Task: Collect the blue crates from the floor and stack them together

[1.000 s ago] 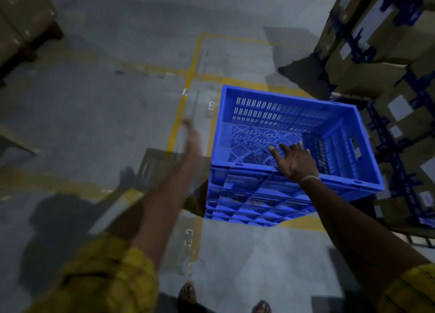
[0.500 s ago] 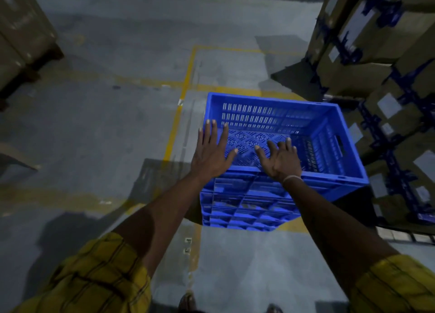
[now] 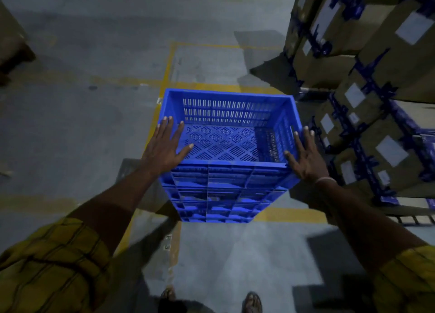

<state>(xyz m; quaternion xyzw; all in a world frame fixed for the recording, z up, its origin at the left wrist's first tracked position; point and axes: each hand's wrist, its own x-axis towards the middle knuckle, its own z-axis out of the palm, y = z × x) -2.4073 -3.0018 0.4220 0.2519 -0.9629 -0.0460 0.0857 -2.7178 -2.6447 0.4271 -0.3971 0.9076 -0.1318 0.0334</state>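
A stack of blue crates (image 3: 226, 190) stood on a grey concrete floor (image 3: 70, 129), straight ahead of the person's feet. The top crate (image 3: 228, 124) sat level with its open mouth facing up — a slotted far wall, a lattice bottom, nothing inside. Its long axis ran left to right across the view, and its near long edge faced the person.

The left hand (image 3: 166, 145) lay flat, fingers spread, over the near-left corner of the top crate's rim, the thumb reaching inward over the lattice. The right hand (image 3: 303, 155) lay just as flat and spread against the near-right corner, a thin band at its wrist. Neither hand was curled around anything. Both forearms came out of yellow checked sleeves (image 3: 54, 263).

A yellow floor line (image 3: 168, 65) ran away from the stack's far-left corner, and another passed under its base. Left of the stack the floor was bare and wide. Right of the stack, near but apart from it, rose cardboard boxes (image 3: 367, 37) bound with blue strapping — the gap there was narrow. Behind the stack the floor stayed open. At the far left edge stood a dim brown shape, too dark to identify.
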